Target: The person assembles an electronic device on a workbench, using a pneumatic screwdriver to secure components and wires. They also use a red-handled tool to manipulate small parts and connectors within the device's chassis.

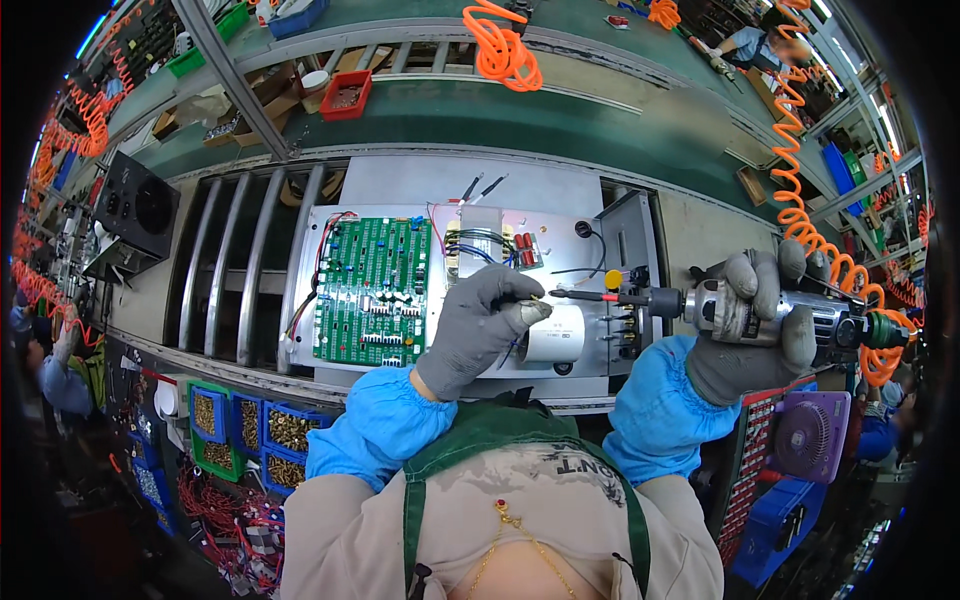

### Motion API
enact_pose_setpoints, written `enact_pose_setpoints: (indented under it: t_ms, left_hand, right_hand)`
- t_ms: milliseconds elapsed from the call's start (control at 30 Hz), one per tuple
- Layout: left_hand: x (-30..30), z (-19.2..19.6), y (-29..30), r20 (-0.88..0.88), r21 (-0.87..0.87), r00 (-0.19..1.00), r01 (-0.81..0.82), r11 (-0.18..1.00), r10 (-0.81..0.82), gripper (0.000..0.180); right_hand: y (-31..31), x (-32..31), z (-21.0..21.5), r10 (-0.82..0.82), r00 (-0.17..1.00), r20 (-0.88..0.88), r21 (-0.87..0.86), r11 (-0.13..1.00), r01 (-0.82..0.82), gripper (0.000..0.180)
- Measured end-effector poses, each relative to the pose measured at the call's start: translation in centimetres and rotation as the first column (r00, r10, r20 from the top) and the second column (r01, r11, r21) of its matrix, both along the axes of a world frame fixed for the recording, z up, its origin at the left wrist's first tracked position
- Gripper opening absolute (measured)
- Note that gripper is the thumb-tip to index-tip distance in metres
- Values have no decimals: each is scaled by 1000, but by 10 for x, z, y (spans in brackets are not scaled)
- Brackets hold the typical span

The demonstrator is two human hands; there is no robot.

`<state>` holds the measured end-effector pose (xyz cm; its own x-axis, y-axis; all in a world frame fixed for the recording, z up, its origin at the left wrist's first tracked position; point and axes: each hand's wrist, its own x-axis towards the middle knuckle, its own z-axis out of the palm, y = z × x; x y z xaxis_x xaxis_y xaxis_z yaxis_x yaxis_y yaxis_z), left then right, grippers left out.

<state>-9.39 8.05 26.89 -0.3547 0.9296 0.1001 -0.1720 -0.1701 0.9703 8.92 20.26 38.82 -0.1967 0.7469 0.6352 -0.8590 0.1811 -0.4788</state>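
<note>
My right hand (765, 320), in a grey glove, is wrapped round a silver air screwdriver (735, 312) held level, its bit pointing left. The dark bit tip ends close to the fingertips of my gloved left hand (485, 325). Thumb and forefinger there are pinched together; a tiny brass-coloured bit shows between them, too small to name. Below these fingers stands a white cylindrical capacitor (556, 338), partly covered by the left hand. Both are over a metal chassis panel (530, 225) carrying a green circuit board (370, 290), a transformer (480, 235) and red components (525, 248).
An orange coiled air hose (790, 190) runs to the screwdriver. Roller bars (230, 270) lie left of the panel, beside a black box (135, 205). Blue bins (287, 430) of brass fasteners and red wires (235, 525) sit lower left. A purple fan (812, 437) stands lower right.
</note>
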Motion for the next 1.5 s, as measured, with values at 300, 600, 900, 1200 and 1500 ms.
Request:
enact_pose_setpoints:
  t_ms: [300,600,900,1200,1500]
  left_hand:
    - [-9,-3,4,-617,386,703,-122,914,354,19]
    - [-7,-3,6,-624,411,683,-126,903,380,22]
    - [-6,3,13,-686,402,630,-89,911,365,22]
    - [-3,3,29,-726,337,615,-72,939,307,22]
    - [-1,1,41,-749,331,576,-103,938,327,20]
  right_hand:
    - [3,3,-6,67,997,-30,-34,997,-68,52]
    - [-2,-2,-5,46,999,-9,-24,999,-46,52]
    - [11,-1,-2,142,989,47,51,988,-145,54]
    - [37,-3,3,208,973,100,107,970,-218,55]
    - [58,-11,-1,240,964,117,93,963,-252,57]
